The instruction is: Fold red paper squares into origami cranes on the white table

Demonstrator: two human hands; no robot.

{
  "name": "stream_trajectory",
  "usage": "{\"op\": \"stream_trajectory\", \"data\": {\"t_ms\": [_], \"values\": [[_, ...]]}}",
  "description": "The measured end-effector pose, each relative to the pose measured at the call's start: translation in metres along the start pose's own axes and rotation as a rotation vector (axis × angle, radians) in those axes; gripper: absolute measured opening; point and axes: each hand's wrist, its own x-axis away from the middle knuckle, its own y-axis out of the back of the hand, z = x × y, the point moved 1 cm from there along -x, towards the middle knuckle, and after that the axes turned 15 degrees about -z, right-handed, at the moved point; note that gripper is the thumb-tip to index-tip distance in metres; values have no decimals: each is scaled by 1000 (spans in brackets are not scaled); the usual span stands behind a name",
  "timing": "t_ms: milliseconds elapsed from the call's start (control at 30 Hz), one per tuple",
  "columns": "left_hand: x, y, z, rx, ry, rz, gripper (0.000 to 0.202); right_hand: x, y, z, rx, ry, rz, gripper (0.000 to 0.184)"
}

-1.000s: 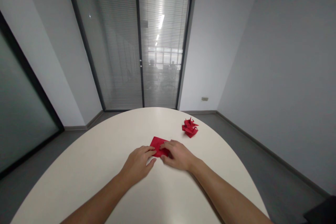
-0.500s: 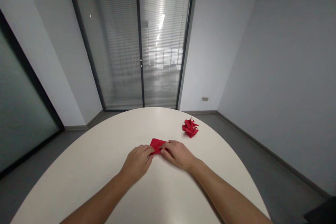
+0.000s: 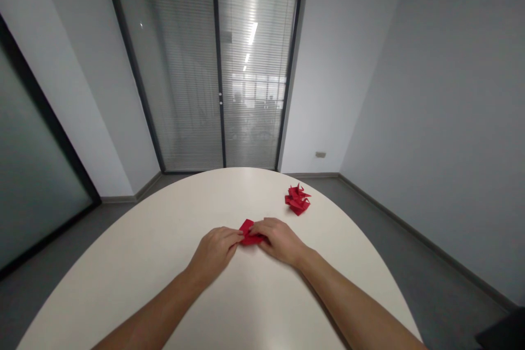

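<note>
A small folded piece of red paper [image 3: 248, 226] lies on the white round table [image 3: 197, 202], between my two hands. My left hand [image 3: 216, 249] grips its left edge, fingers closed together. From the right, my right hand [image 3: 279, 240] has its fingers closed over the paper's top and right side, hiding much of it. Farther back on the right sits a small pile of folded red paper pieces [image 3: 297, 200] with pointed tips, looking like origami cranes; neither hand touches it.
The table's rounded far edge curves just beyond the red pile. Behind stand glass doors [image 3: 184, 76] with blinds, and a wall outlet [image 3: 320, 155] is low on the back wall. A dark object [image 3: 502, 331] shows at the lower right corner.
The red paper has turned between my hands, and its top corner now points up more. My right fingers have shifted slightly left over it. The red pile has not moved.
</note>
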Motion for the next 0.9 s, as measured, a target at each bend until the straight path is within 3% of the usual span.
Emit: {"op": "stream_trajectory", "data": {"t_ms": [233, 467, 667, 900], "values": [[1, 0, -1, 40, 54, 26, 30, 1, 0, 0, 70, -111, -3, 20], [4, 1, 0, 17, 115, -108, 25, 3, 1, 3, -2, -241, -83, 16], [4, 1, 0, 80, 133, -208, 26, 2, -1, -1, -324, -380, -236, 19], [3, 3, -3, 245, 305, -222, 24, 0, -11, -8, -588, -519, -332, 30]]}}
